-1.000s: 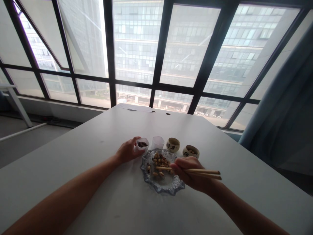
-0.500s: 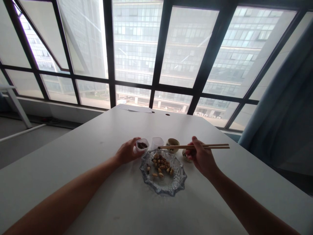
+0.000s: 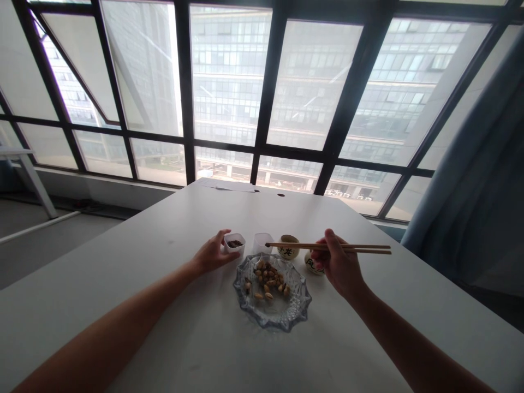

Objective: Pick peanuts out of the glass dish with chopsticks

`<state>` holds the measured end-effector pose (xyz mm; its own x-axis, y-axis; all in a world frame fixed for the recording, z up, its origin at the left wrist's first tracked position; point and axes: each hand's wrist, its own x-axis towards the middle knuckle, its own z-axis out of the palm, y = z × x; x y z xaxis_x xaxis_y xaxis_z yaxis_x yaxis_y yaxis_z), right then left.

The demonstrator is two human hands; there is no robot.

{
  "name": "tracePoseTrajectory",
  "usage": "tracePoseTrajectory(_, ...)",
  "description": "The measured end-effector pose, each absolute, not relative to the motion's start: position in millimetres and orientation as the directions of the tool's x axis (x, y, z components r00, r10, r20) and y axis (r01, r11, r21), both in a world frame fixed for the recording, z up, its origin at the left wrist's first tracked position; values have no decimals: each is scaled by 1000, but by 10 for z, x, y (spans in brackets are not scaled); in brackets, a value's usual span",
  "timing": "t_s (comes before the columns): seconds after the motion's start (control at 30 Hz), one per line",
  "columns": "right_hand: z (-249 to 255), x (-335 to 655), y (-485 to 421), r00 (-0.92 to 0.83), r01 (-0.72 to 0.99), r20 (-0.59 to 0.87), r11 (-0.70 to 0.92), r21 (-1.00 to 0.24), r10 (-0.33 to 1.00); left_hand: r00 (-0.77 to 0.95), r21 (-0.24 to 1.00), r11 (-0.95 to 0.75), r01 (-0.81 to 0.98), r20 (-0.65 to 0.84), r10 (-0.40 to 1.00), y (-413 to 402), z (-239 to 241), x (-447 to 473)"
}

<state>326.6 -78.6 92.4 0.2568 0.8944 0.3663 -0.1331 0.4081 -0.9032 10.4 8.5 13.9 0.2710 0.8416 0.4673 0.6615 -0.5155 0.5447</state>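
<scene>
My right hand [image 3: 339, 263] is closed on a pair of wooden chopsticks [image 3: 295, 246], held level with their tips over a small clear plastic cup [image 3: 262, 243]. My left hand [image 3: 213, 253] grips a small white cup [image 3: 234, 244] with something dark inside. A scalloped glass dish [image 3: 282, 314] with several nuts [image 3: 268, 278] lies between my hands. Behind it stand two small ceramic cups with dark characters, one [image 3: 289, 250] under the chopsticks and one [image 3: 313, 266] partly hidden by my right hand.
All this rests on a white table [image 3: 164, 305] that runs to a wall of large windows. A sheet of paper [image 3: 229, 186] lies at the far edge. A grey-blue curtain [image 3: 478, 180] hangs at the right, and a white table leg [image 3: 33, 183] stands at the left.
My right hand lifted the chopsticks from the nuts in the glass dish and carried them up and back over the clear cup. My left hand stayed on the white cup.
</scene>
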Motion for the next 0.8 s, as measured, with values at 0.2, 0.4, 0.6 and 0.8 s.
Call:
tracePoseTrajectory(0.2, 911, 3324, -743, 339, -145, 368, 434, -889, 866, 357, 422, -598, 681, 522, 775, 193, 558, 364)
tracePoseTrajectory(0.4, 874, 3412, -682, 391, -103, 376, 445, -889, 840, 540, 297, -649, 700, 374, 754, 323, 703, 920)
tracePoseTrajectory(0.6, 916, 3422, -735, 403, 55, 479, 501, -863, 780, 628, 213, -777, 592, 482, 611, 327, 690, 1031)
tracePoseTrajectory(0.8, 815, 3398, -871, 192, 366, 731, 643, -673, 655, 662, 155, -840, 519, 550, 510, 231, 727, 1020)
